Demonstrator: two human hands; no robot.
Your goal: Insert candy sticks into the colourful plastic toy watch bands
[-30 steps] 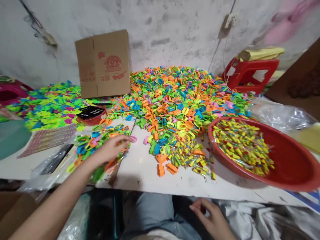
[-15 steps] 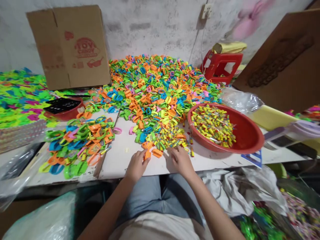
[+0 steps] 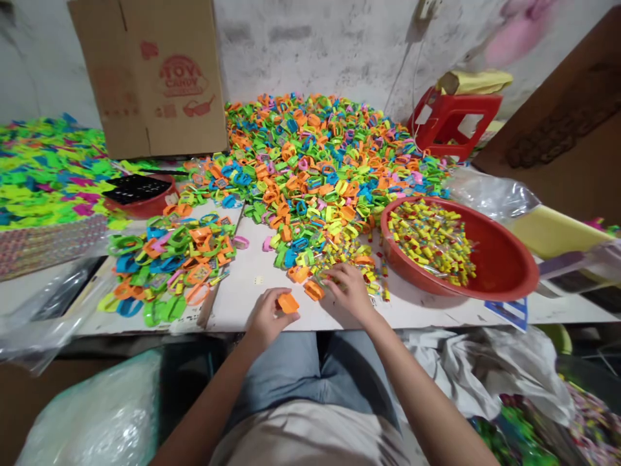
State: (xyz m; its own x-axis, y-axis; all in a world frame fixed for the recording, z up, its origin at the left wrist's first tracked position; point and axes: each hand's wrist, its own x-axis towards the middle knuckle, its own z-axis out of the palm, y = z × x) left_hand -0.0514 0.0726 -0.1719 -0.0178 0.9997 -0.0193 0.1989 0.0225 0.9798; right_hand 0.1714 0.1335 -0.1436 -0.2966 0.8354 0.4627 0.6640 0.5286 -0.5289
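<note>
bare white table only in a wedge between small sorted heap at left and big loose pile at centre; open toward the near edge, narrowing toward the back. near edge partly taken by left hand, closed round orange piece, and right hand, fingers on the pile's front fringe. blocked at right by red basin, rim just beside the pile; thin bare strip in front of it. blocked at back left by upright cardboard box, red dish just before it. shut off at back right by red stool and crumpled plastic bag. open from above over wedge and heaps.
</note>
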